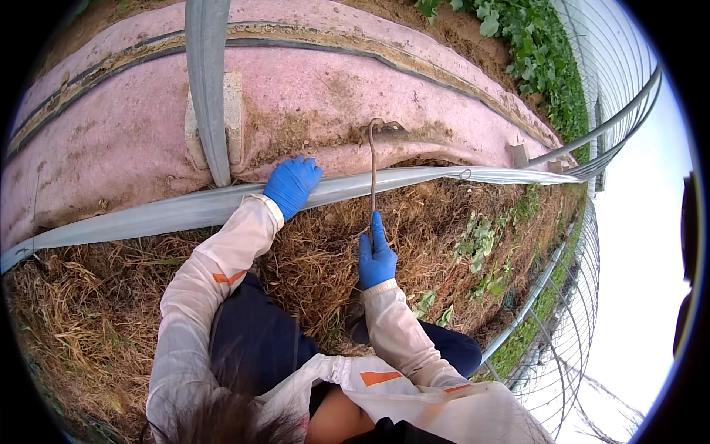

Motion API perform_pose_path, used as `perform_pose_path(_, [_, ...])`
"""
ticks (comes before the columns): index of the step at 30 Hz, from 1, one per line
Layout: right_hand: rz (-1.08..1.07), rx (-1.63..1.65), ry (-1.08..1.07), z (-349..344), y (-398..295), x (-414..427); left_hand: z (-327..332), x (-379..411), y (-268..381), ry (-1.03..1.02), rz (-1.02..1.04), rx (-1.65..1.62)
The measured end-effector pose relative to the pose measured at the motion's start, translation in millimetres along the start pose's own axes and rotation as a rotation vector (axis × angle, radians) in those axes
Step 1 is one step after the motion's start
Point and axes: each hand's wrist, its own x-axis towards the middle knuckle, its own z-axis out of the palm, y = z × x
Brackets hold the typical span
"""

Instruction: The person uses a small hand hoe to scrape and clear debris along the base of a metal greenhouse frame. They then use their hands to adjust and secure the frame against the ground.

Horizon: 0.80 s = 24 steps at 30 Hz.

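Observation:
My left hand, in a blue glove, lies across a strip of bunched translucent plastic film, fingers curled over its far side. Its fingertips are hidden against the edge of a soil-smeared pink fabric cover. Also gloved in blue, my right hand grips a hand hoe with a long bent metal neck; thumb and index finger point up along it. The neck crosses over the film, and the hoe's dark blade rests on the fabric among crumbs of soil.
A grey metal post rises before a concrete block. Dry straw covers the ground around my bent legs. Leafy green plants grow at the upper right. Curved greenhouse pipes stand at the right.

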Motion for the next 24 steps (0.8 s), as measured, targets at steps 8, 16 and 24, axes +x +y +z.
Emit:
perform_pose_path(8, [0.046, -0.243, -0.012, 7.9, 10.8, 19.1, 4.6, 3.3, 1.3, 0.026, 0.013, 0.005])
perform_pose_path(16, [0.084, -0.076, 0.122, -23.1, 5.1, 29.4, 4.3, 1.5, -1.2, 0.016, 0.008, -0.039])
perform_pose_path(24, [0.073, -0.137, -0.064, 12.7, -16.4, -2.4, 11.4, -0.3, -4.0, -0.001, -0.012, -0.025])
